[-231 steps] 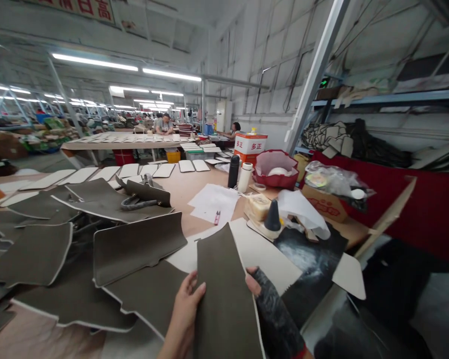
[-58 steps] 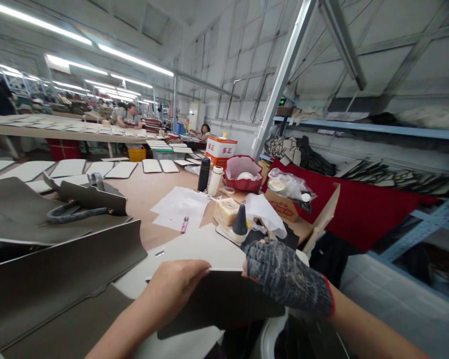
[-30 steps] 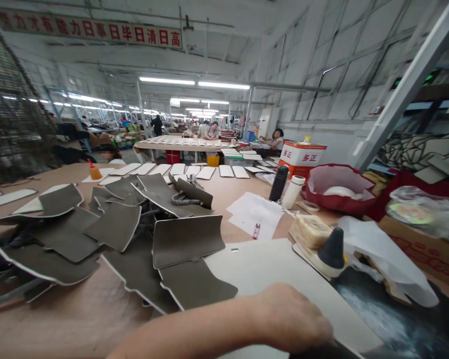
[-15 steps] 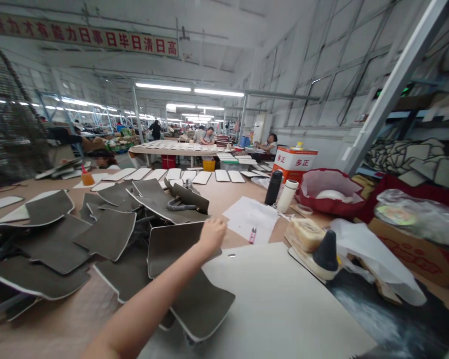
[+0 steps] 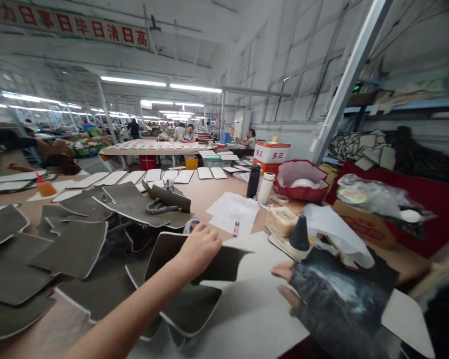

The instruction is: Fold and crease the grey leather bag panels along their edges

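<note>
Two hands at work over one wide table (image 5: pixel 199 202), which spreads out beneath and beyond both. Left of and below the left grip (image 5: pixel 201 249): a loose pile of brown panels (image 5: pixel 73 252), pale-edged, overlapping every which way. Right of the left grip and reaching toward the right grip (image 5: pixel 303 286): a large pale sheet (image 5: pixel 256 291), lying flat. Right of the right grip, partly behind it: a black sheet (image 5: pixel 379 279) with whitish smears.

Left grip — fingers curled over the upper edge of one brown panel (image 5: pixel 224 264), apparently closed on it; fingertips mostly hidden. That panel stands tilted right under the fingers, its right end out over the pale sheet. Right grip, in a dark grey fingerless glove — thumb and fingers well apart, nothing between them, near the pale sheet; blurred, can't tell if touching.

Beyond the right grip, near it: yellowish block (image 5: pixel 282 222) and black cone (image 5: pixel 299 238). Smallest, beyond the left grip and a bit right: pink snips (image 5: pixel 236 229) on white paper.

Risks, my guess: held by one edge only, the panel could bend or slip. Pieces overlap close under the left grip, so pulling could snag a neighbour and drag the pile. Glove brushing the smeared black sheet could pick up residue and mark the pale sheet.
</note>
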{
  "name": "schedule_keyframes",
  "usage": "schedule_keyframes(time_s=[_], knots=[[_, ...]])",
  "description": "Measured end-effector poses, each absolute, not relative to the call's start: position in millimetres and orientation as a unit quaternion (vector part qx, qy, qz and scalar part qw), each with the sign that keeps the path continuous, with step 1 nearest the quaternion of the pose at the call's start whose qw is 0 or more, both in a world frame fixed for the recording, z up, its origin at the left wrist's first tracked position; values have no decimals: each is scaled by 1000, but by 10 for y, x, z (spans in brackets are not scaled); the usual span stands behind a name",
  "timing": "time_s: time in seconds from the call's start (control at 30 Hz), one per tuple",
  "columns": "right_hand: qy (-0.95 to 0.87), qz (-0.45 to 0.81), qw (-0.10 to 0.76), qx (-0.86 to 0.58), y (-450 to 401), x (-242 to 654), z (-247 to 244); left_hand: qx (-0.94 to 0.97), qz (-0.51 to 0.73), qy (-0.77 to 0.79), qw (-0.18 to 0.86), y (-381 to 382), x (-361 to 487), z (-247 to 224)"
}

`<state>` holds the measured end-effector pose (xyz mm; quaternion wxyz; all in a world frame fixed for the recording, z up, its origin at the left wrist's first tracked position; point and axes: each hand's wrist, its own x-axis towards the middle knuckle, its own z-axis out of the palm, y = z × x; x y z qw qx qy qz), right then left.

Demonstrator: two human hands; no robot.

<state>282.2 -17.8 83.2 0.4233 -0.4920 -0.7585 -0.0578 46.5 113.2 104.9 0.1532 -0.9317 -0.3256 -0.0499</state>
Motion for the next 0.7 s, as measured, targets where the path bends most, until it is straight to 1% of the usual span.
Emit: schedule_keyframes(time_s=[0.07, 0.2, 0.27, 0.33, 0.4, 0.43, 0.5, 0.57, 0.63, 0.7], knots=[[-762, -12, 383, -523, 0, 2715, 884, -957, -52, -245, 145, 1013, 657, 1088], [-756, 156, 278, -572, 269, 2574, 835, -980, -80, -144, 115, 940, 895, 947], [-732, 236, 279, -575, 318, 2591, 677, -975, -114, -167, 91, 913, 965, 776], [-658, 362, 306, -586, 320, 2644, 458, -950, -169, -259, 50, 837, 1011, 568], [-572, 479, 317, -586, 295, 2703, 234, -901, -221, -373, -32, 713, 1035, 348], [-543, 515, 317, -583, 280, 2729, 136, -872, -237, -418, -90, 641, 1041, 239], [-522, 532, 326, -581, 260, 2770, -18, -811, -255, -472, -232, 499, 1052, 34], [-505, 538, 342, -582, 261, 2793, -118, -756, -264, -489, -346, 380, 1079, -136], [-494, 536, 351, -588, 277, 2794, -183, -718, -276, -483, -417, 289, 1127, -251], [-492, 532, 350, -593, 291, 2774, -221, -693, -290, -477, -456, 224, 1187, -304]])
